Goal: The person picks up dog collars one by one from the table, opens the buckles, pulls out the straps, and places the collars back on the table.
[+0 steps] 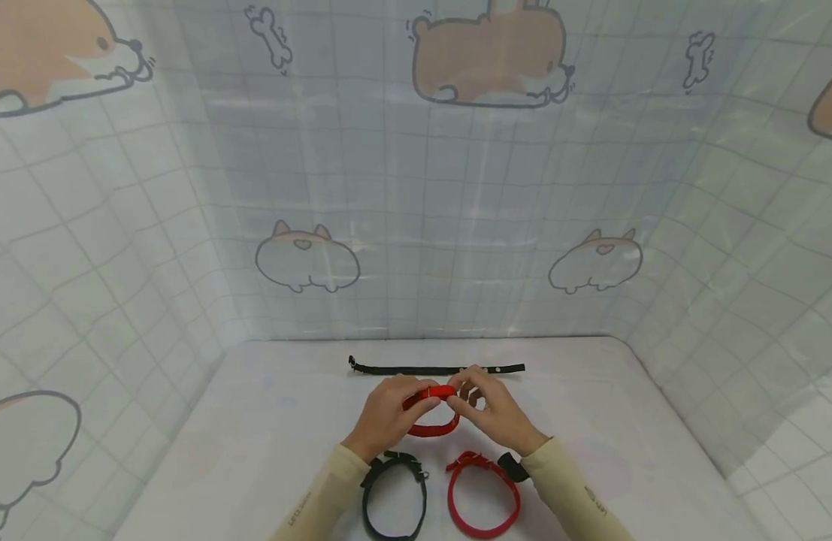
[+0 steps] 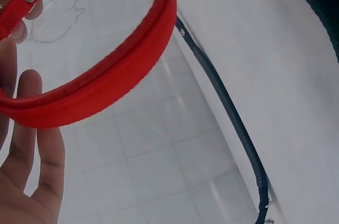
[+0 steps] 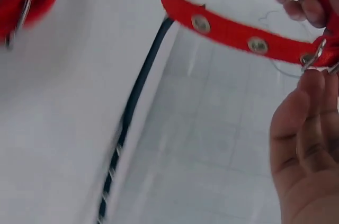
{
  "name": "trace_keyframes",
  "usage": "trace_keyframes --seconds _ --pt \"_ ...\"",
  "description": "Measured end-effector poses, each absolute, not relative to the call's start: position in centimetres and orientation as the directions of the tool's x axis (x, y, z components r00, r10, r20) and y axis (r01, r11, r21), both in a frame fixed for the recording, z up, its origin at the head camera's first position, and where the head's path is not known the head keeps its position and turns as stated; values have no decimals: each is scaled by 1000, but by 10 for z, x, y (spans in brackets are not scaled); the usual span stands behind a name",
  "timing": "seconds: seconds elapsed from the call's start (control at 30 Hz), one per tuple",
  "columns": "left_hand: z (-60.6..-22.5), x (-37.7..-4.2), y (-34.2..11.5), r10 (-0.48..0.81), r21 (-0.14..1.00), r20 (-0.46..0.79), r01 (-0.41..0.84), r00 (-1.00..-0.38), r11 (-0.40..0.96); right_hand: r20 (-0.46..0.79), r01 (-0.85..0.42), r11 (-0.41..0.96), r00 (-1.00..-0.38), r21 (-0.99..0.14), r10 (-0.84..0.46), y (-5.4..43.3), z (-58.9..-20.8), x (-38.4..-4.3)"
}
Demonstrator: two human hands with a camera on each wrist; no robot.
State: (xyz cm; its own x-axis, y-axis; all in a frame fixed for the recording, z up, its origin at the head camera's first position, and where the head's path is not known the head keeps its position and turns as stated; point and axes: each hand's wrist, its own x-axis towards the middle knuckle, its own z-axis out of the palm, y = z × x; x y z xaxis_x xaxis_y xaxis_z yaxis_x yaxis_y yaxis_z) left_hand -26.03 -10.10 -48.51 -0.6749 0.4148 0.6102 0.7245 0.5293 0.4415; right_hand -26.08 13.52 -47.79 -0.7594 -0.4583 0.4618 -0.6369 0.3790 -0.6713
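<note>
A red collar [image 1: 432,430], closed into a loop, is held up above the table between both hands. My left hand [image 1: 391,412] pinches its left side between thumb and fingers. At the upper right of the loop, the thumb and fingertips of my right hand [image 1: 498,417] pinch the band. In the right wrist view, metal eyelets run along the red band [image 3: 230,36], and a metal buckle [image 3: 316,54] sits right at the fingertips. The left wrist view shows the smooth padded side of the collar [image 2: 114,83]. Fingers partly hide the buckle area.
Behind the hands, a black collar [image 1: 416,370] lies straightened across the white table [image 1: 253,436]. Nearer me are a looped dark collar [image 1: 366,505] and a second looped red collar [image 1: 451,500]. A patterned curtain [image 1: 449,293] encloses the table's back and sides.
</note>
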Motion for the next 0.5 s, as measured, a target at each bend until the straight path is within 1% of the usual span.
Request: trace_keyframes --seconds 0.13,0.2,0.23,0.3,0.4,0.5 --pt "-487 -260 -100 473 335 643 777 -602 533 485 -696 528 -718 -487 -500 135 -473 -258" --pt "-488 -261 -100 487 303 653 789 -580 534 494 -710 560 -701 -426 -514 135 -470 -258" --pt "-488 -260 -100 488 297 656 791 -576 534 495 -714 558 -698 -423 -517 135 -470 -257" --pt "-489 -260 -100 481 306 656 788 -581 535 498 -717 529 -697 -455 -517 135 -468 -257" --pt "-489 -259 -101 463 348 650 777 -603 524 504 -712 468 -702 -524 -504 136 -468 -257" --pt "-489 -259 -103 436 399 648 766 -624 504 516 -703 434 -710 -563 -479 137 -468 -256"
